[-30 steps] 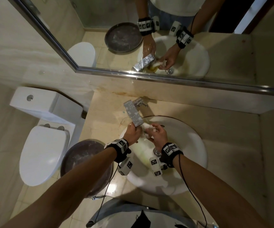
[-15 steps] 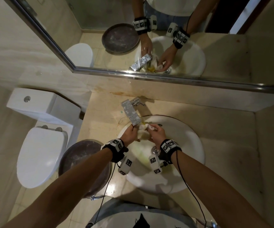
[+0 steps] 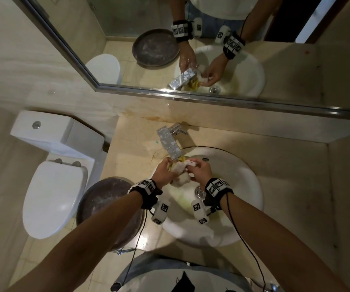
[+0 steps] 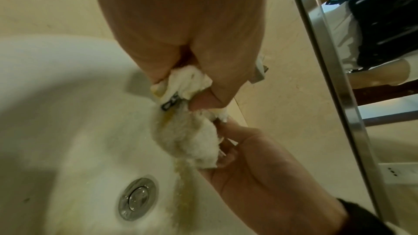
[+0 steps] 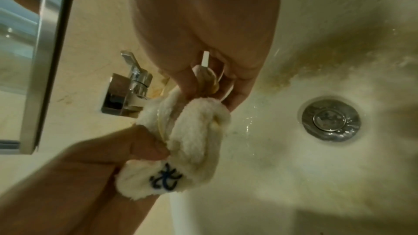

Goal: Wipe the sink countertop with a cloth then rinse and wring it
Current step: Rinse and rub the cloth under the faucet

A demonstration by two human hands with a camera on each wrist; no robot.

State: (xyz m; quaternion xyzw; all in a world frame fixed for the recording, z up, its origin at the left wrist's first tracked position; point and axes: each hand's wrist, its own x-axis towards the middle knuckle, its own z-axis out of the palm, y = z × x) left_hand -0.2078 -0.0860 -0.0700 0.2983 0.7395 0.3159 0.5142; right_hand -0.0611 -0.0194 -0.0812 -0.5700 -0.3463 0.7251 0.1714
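Note:
A wet cream cloth [image 3: 180, 172] with a dark blue embroidered mark [image 5: 166, 179] is bunched between both hands over the white sink basin [image 3: 241, 186], just below the faucet spout [image 3: 170, 146]. My left hand [image 3: 165, 169] grips one end of the cloth [image 4: 183, 85]. My right hand [image 3: 199, 170] pinches the other end of the cloth [image 5: 199, 131] with fingers and thumb. Yellowish water runs down the basin [image 4: 90, 131] toward the drain [image 4: 137, 198].
The beige stone countertop [image 3: 296, 165] surrounds the basin, with a mirror [image 3: 233, 60] along the back wall. A white toilet [image 3: 52, 194] stands to the left. A round dark bin [image 3: 104, 205] sits on the floor between toilet and counter.
Both hands have stayed under the spout, working the cloth; more of the bunched cloth now hangs below the hands toward the drain.

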